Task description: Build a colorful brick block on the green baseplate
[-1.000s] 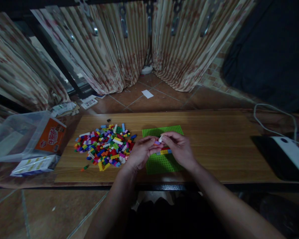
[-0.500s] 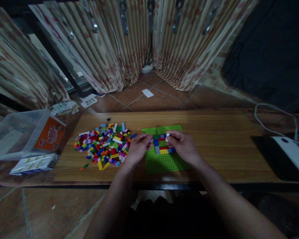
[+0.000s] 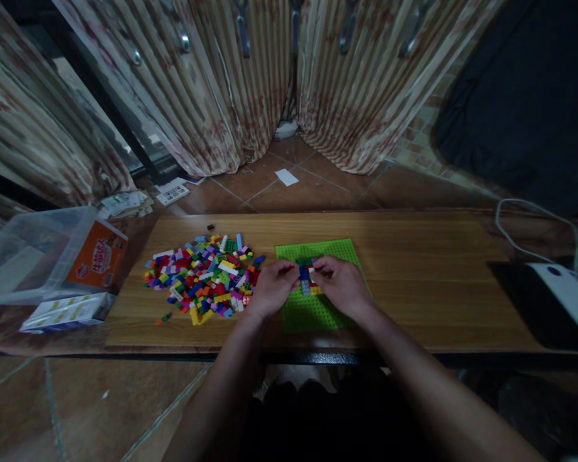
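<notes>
On the table lies a green baseplate [image 3: 318, 317] carrying a low block of coloured toy bricks [image 3: 305, 282], with blue, red and yellow parts showing. My right hand [image 3: 343, 283] reaches over the right side of this block, its thumb and fingers pinched on a small white brick [image 3: 312, 276]. At the block's left edge is my left hand [image 3: 275, 286], fingertips pressed together; whatever they hold is too small and hidden to make out. Both hands cover part of the bricks. Loose bricks [image 3: 205, 276] in many colours form a pile left of my left hand.
A clear plastic bin [image 3: 43, 256] with an orange label stands left of the table, a white box [image 3: 67, 313] in front of it. A white device [image 3: 561, 292] on a black pad and a pale cable [image 3: 534, 234] sit at the right end. Curtains [image 3: 250, 96] hang behind.
My right hand has shifted left with the white brick, across the brick block. My left hand has moved slightly right, and the pinkish piece at its fingertips no longer shows. The view has shifted a little.
</notes>
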A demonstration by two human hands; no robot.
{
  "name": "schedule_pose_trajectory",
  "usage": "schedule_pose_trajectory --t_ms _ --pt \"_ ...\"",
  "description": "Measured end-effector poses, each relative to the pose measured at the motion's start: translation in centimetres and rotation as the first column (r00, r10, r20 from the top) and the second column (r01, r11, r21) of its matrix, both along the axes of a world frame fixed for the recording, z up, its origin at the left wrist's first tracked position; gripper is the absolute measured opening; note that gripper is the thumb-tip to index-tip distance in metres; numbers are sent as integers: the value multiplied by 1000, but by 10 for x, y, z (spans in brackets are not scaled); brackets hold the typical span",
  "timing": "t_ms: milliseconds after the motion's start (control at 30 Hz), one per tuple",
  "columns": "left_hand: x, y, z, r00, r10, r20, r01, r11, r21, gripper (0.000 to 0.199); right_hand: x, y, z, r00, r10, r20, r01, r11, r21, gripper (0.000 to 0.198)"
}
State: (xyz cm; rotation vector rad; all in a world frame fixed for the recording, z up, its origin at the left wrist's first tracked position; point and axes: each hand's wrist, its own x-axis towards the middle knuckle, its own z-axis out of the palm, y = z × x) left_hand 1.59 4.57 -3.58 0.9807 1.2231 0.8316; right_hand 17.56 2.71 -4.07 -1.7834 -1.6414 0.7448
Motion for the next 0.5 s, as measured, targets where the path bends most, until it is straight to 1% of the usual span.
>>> schedule_pose_trajectory --t_ms 233,367,500 --pt "0 0 -3 1000 -8 21 7 1000 10 4 -6 0 2 995 -31 96 30 1000 6 7" --pt "1 0 -5 1000 -6 22 6 1000 11 2 -9 -1 2 992 -46 119 40 998 51 5" --pt "0 1 -4 1000 -10 22 10 1000 8 3 -10 -1 3 989 -58 135 53 998 40 7"
